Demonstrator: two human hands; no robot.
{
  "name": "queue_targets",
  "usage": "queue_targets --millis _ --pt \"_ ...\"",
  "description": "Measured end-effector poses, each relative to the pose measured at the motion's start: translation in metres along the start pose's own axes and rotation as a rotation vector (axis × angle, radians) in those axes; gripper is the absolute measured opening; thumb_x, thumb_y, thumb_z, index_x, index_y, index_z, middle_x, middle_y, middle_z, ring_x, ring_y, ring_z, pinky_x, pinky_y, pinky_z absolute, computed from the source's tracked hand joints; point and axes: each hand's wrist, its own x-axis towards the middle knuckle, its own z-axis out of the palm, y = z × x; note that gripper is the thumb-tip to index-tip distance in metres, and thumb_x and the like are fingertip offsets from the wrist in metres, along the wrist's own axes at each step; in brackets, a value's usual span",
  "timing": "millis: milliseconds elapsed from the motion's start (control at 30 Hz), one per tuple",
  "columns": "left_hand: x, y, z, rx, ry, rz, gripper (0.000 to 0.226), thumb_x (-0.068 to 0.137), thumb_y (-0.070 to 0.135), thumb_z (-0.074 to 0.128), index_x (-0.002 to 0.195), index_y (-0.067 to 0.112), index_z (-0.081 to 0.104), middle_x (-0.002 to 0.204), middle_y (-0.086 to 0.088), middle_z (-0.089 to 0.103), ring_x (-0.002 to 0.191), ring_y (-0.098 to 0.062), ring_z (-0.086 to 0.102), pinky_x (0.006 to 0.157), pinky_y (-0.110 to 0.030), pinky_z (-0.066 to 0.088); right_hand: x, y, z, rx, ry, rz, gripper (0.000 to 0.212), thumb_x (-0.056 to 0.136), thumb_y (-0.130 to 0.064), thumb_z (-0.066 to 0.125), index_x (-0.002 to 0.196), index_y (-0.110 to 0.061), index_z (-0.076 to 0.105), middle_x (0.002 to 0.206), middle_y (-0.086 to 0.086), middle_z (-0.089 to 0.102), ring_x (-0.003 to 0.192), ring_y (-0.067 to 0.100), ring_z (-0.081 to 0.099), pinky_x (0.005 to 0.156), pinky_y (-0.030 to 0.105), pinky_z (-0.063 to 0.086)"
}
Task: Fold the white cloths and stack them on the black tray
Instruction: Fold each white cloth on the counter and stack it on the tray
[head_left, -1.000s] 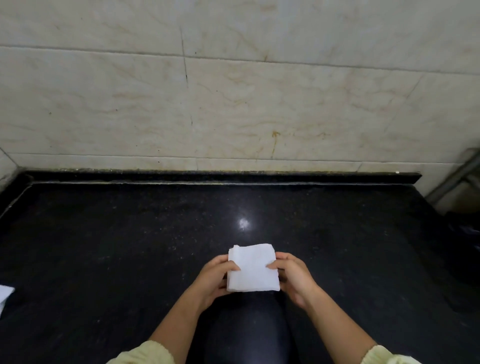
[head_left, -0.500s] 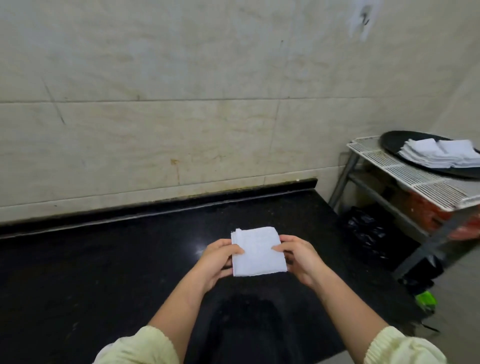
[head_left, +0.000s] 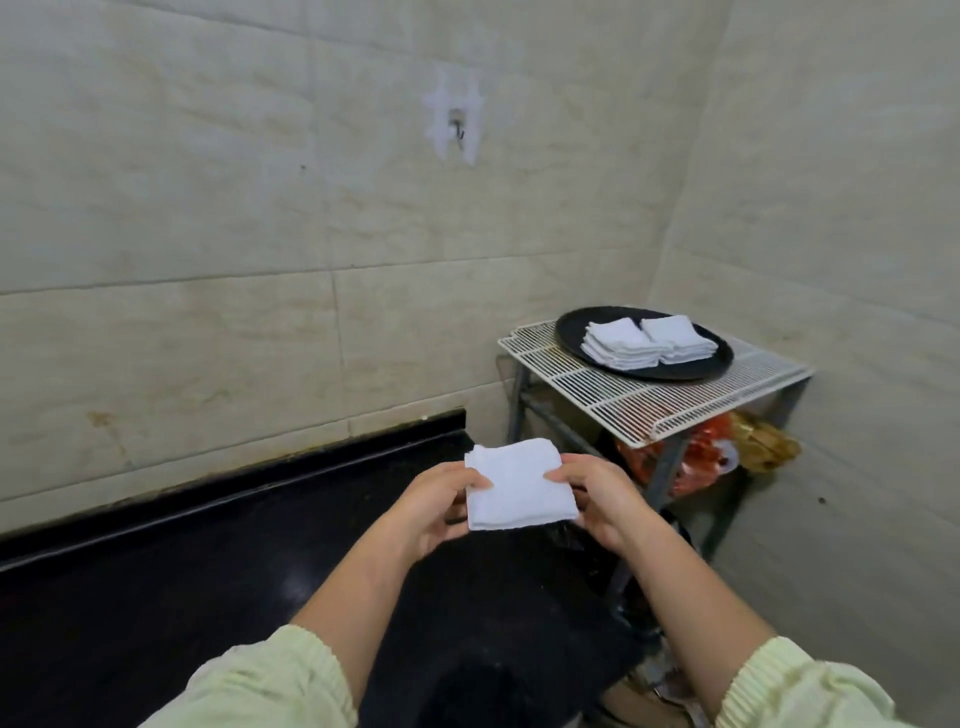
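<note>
While both the left hand and right hand pinch the folded cloth, the black tray lies ahead-right; nearer the right hand.

We see a wire rack bearing a black tray; two stacks of folded cloths lie side by side on it.
</note>
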Motion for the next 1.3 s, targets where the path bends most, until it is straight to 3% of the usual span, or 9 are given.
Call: queue_targets --millis 233,400,533,733,867,1000,1200,1300 --pt "0.052 0.035 0.07 0.018 -0.053 0.015 0.025 0.083 0.007 0.061 0.107 0.016 0.064 0.093 -0.003 0.068 0.074 -0.014 0.063 0.051 -0.022 0.051 0.035 -0.054 -0.06 0.039 0.006 -0.043 0.025 0.08 0.004 0.057 0.099 -0.008 0.069 0.092 0.008 0.069 0.075 0.02 0.062 0.049 0.022 0.048" --pt "0.099 0.066 0.117 0.035 -0.098 0.044 0.019 0.084 0.008 0.061 0.1 0.018 0.063 0.091 -0.001 0.067 0.072 -0.013 0.061 0.059 -0.024 0.051 0.077 -0.1 -0.099 0.043 0.032 -0.085 0.03 0.079 0.003 0.059 0.105 -0.007 0.069 0.092 0.007 0.068 0.073 0.018 0.06 0.051 0.022 0.049" --pt "0.14 0.089 0.15 0.019 -0.09 0.068 0.017 0.083 0.008 0.061 0.098 0.017 0.06 0.088 -0.001 0.066 0.069 -0.013 0.061 0.054 -0.022 0.052 0.111 -0.13 -0.129 0.072 0.031 -0.109 0.024 0.08 0.004 0.06 0.101 -0.005 0.069 0.089 0.009 0.066 0.073 0.018 0.06 0.049 0.021 0.05" --pt "0.183 0.117 0.19 0.012 -0.044 0.125 0.019 0.084 0.006 0.063 0.1 0.016 0.061 0.084 -0.002 0.063 0.064 -0.013 0.057 0.044 -0.019 0.047 0.159 -0.171 -0.16 0.047 0.0 -0.117 0.019 0.083 0.002 0.06 0.099 -0.007 0.063 0.09 0.009 0.066 0.078 0.02 0.063 0.065 0.03 0.053" --pt "0.211 0.133 0.216 0.002 -0.063 0.134 0.013 0.085 0.004 0.063 0.094 0.013 0.063 0.083 -0.005 0.065 0.062 -0.014 0.06 0.046 -0.02 0.05 0.197 -0.198 -0.181 0.015 -0.001 -0.139 0.014 0.083 0.001 0.06 0.093 -0.008 0.064 0.085 0.008 0.064 0.074 0.019 0.061 0.063 0.029 0.048" --pt "0.241 0.147 0.237 0.0 -0.011 0.157 0.021 0.086 0.006 0.064 0.105 0.014 0.061 0.079 -0.003 0.064 0.059 -0.013 0.061 0.048 -0.022 0.05 0.236 -0.223 -0.199 -0.074 -0.023 -0.149 0.014 0.08 -0.001 0.063 0.09 -0.01 0.066 0.081 0.006 0.065 0.07 0.018 0.06 0.06 0.026 0.044" --pt "0.287 0.159 0.26 -0.016 0.115 0.25 0.029 0.089 0.011 0.063 0.118 0.01 0.059 0.098 -0.009 0.066 0.073 -0.018 0.062 0.067 -0.029 0.051 0.294 -0.252 -0.205 -0.221 -0.023 -0.22 0.013 0.08 0.001 0.062 0.074 -0.01 0.063 0.065 0.004 0.059 0.06 0.016 0.054 0.053 0.023 0.043" --pt "0.306 0.156 0.264 -0.015 0.19 0.271 0.025 0.09 0.01 0.062 0.114 0.01 0.062 0.095 -0.008 0.068 0.073 -0.018 0.063 0.065 -0.028 0.051 0.32 -0.25 -0.2 -0.323 -0.028 -0.247 0.012 0.081 0.004 0.062 0.084 -0.008 0.064 0.075 0.01 0.055 0.063 0.017 0.049 0.053 0.021 0.041"
